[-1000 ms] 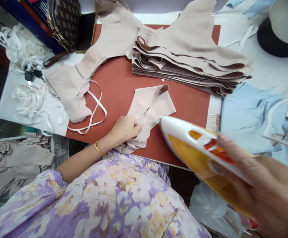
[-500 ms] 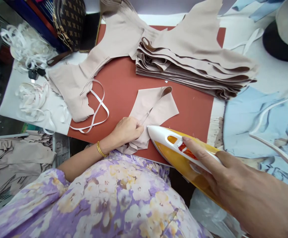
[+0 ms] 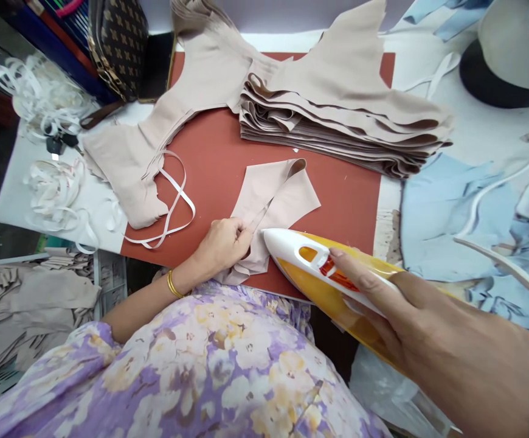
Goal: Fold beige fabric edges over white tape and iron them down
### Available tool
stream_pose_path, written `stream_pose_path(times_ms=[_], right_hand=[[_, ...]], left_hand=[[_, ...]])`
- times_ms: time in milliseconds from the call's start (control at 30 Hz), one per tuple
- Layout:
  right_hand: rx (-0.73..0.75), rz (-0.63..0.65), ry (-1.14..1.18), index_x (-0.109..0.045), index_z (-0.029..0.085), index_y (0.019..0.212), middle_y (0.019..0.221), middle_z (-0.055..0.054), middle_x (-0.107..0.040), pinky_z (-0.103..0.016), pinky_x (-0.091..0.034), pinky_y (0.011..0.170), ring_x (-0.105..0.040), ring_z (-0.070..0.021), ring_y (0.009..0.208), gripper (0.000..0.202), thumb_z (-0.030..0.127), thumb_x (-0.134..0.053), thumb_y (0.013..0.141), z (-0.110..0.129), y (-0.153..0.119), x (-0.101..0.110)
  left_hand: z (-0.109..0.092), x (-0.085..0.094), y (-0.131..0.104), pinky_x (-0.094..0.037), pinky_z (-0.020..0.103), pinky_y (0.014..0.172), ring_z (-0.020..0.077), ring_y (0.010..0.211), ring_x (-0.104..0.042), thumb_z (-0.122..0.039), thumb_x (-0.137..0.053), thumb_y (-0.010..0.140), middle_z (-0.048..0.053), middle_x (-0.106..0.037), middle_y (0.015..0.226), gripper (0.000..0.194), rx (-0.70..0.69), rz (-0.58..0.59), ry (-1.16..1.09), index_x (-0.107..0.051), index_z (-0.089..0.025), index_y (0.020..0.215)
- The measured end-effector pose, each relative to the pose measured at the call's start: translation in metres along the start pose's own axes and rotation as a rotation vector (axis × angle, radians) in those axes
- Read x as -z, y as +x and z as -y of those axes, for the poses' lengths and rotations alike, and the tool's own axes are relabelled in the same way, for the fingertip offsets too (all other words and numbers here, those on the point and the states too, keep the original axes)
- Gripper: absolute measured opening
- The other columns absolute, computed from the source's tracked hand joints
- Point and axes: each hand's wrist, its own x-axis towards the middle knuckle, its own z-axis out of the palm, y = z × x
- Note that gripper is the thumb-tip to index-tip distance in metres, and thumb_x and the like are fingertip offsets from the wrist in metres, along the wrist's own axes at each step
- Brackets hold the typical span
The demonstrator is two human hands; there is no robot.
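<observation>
A small beige fabric piece [image 3: 287,194] with a folded edge lies on the red-brown board [image 3: 337,182]. My left hand [image 3: 223,244] pinches the fabric's folded edge near its lower left part. Wrapped round the handle of a yellow and white iron [image 3: 287,243] is my right hand [image 3: 410,322]. The iron's tip rests at the fabric's fold, just right of my left fingertips. Its body covers the lower right of the fabric piece.
Beyond lies a stack of beige fabric [image 3: 328,115]. White ribbon [image 3: 177,201] loops at the left, near a patterned bag [image 3: 121,48]. Light blue fabric [image 3: 451,213] and a white cord [image 3: 487,194] are at the right. A crate [image 3: 112,274] with beige fabric stands lower left.
The whole view has shifted a little, so the board and both hands appear slightly further left. Both hands keep their holds, and the iron's tip remains beside the left fingertips.
</observation>
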Motion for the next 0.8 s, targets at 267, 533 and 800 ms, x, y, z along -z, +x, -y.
stream_pose_path(times_ms=[267,533,800], right_hand=[[0.079,0.035,-0.127,-0.030,0.029,0.156,0.065,-0.001,-0.049,-0.023,-0.028,0.039,-0.048,-0.0150,0.040,0.089,0.003,-0.049,0.073,0.024,0.022,0.005],[0.047,0.098,-0.185,-0.024,0.031,0.157,0.066,0.001,-0.048,-0.021,-0.034,0.040,-0.050,-0.0142,0.046,0.089,0.004,-0.048,0.076,0.037,0.024,0.010],[-0.013,0.104,-0.032,0.008,0.030,0.159,0.071,-0.003,-0.050,-0.026,-0.038,0.040,-0.049,-0.0186,0.048,0.095,0.009,-0.038,0.079,0.038,0.024,0.007]], left_hand=[[-0.001,0.022,0.000,-0.052,0.029,0.070,0.0137,0.069,-0.062,-0.027,-0.069,0.074,0.007,-0.070,0.090,0.034,-0.408,-0.105,0.094,-0.065,-0.011,0.104],[-0.028,0.023,0.045,-0.048,0.034,0.078,0.0213,0.086,-0.060,-0.046,-0.084,0.068,0.005,-0.066,0.082,0.037,-0.628,0.311,0.333,-0.072,-0.017,0.087],[-0.047,0.029,0.060,-0.045,0.031,0.069,0.0198,0.078,-0.060,-0.037,-0.088,0.064,0.005,-0.067,0.077,0.030,-0.561,0.470,0.393,-0.074,-0.015,0.079]])
